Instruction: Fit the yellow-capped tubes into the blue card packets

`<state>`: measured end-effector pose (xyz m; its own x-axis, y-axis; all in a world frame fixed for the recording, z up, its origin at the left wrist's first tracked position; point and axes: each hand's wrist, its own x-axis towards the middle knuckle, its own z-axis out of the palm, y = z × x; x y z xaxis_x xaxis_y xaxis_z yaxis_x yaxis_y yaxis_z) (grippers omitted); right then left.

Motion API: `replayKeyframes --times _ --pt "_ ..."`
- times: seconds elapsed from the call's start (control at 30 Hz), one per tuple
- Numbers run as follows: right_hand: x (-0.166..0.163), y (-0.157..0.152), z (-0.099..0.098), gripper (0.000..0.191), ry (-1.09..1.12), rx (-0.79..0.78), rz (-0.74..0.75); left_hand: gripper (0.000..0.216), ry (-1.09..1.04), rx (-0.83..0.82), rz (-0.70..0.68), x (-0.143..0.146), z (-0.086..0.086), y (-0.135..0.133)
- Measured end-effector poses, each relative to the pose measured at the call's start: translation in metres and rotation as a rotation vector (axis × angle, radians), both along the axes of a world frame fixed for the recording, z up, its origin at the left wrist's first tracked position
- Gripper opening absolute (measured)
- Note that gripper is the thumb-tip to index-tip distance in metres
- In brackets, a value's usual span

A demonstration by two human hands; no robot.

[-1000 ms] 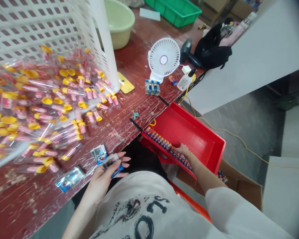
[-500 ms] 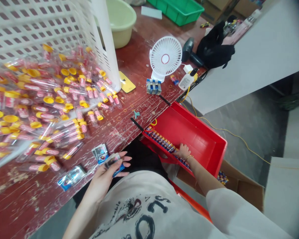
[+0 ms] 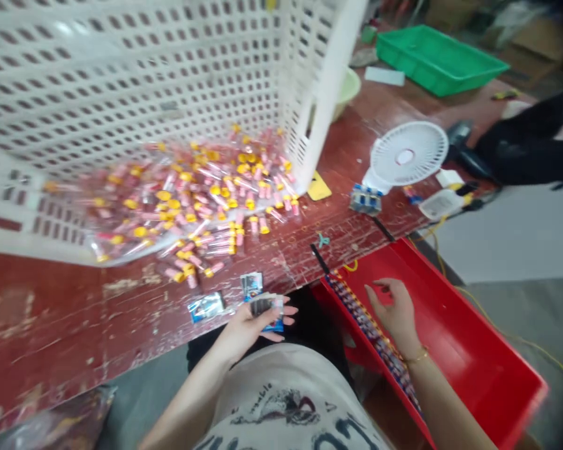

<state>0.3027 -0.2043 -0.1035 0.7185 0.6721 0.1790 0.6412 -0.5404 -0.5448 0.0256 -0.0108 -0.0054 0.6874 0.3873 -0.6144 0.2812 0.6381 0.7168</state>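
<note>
My left hand (image 3: 253,322) is closed round a small stack of blue and black printed packets (image 3: 268,307) at the near edge of the red table (image 3: 75,312). Two more such packets (image 3: 206,306) lie flat on the table beside it. My right hand (image 3: 394,309) hovers over the red bin (image 3: 455,337), fingers loosely curled apart and nothing in them. Below it a row of small dark items (image 3: 370,331) lines the bin's near wall.
A tipped white lattice crate (image 3: 159,81) spills several clear tubes with yellow caps (image 3: 206,200) onto the table. Further right stand a white desk fan (image 3: 408,156), a small blue and white pack (image 3: 366,200), a green tray (image 3: 438,56) and a pale basin (image 3: 347,87).
The view has swung left and is motion-blurred. My right hand has lifted off the row of items in the red bin. My left hand still holds the packets.
</note>
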Motion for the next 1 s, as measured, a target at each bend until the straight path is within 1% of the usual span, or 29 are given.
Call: replayKeyframes --times 0.03,0.07,0.13,0.17,0.23,0.3,0.33,0.4,0.5,0.67,0.73,0.77,0.83,0.9,1.0 --pt "-0.008 0.029 0.012 0.019 -0.013 0.129 0.133 0.040 -0.003 0.008 0.028 -0.003 -0.001 0.002" --pt "-0.019 0.059 0.023 0.014 -0.011 0.217 0.259 0.038 -0.006 0.016 0.058 -0.006 -0.002 0.005" --pt "-0.045 0.122 0.038 0.007 0.017 0.268 0.452 0.035 -0.016 0.025 0.117 -0.011 -0.003 0.008" --pt "-0.059 0.153 0.041 0.009 0.021 0.264 0.504 0.034 -0.024 0.028 0.146 -0.014 -0.003 0.009" --pt "-0.081 0.208 0.038 0.019 -0.013 0.223 0.534 0.034 -0.032 0.029 0.219 -0.017 -0.001 0.011" --pt "-0.096 0.246 0.029 0.030 -0.053 0.188 0.532 0.035 -0.042 0.016 0.301 -0.021 0.002 0.012" --pt "-0.100 0.258 0.023 0.034 -0.066 0.175 0.531 0.036 -0.055 0.002 0.332 -0.022 0.004 0.013" --pt "-0.104 0.271 0.013 0.039 -0.082 0.152 0.530 0.037 -0.094 -0.035 0.361 -0.025 0.006 0.014" --pt "-0.100 0.270 0.007 0.039 -0.093 0.128 0.517 0.038 -0.115 -0.080 0.389 -0.027 0.005 0.016" --pt "-0.100 0.263 0.012 0.039 -0.117 0.085 0.498 0.040 -0.072 -0.080 0.471 -0.023 0.000 0.015" --pt "-0.106 0.264 0.013 0.039 -0.144 0.050 0.501 0.040 -0.074 -0.067 0.452 -0.022 0.003 0.014" --pt "-0.108 0.265 0.013 0.036 -0.144 0.047 0.499 0.042 -0.076 -0.059 0.432 -0.022 0.004 0.014" --pt "-0.111 0.268 0.012 0.026 -0.104 0.084 0.480 0.045 -0.075 -0.042 0.394 -0.023 0.007 0.014" --pt "-0.110 0.270 0.012 0.019 -0.042 0.151 0.458 0.046 -0.061 -0.020 0.390 -0.025 0.007 0.014" --pt "-0.103 0.263 0.018 0.023 0.004 0.230 0.421 0.048 -0.048 0.005 0.418 -0.028 0.007 0.015"
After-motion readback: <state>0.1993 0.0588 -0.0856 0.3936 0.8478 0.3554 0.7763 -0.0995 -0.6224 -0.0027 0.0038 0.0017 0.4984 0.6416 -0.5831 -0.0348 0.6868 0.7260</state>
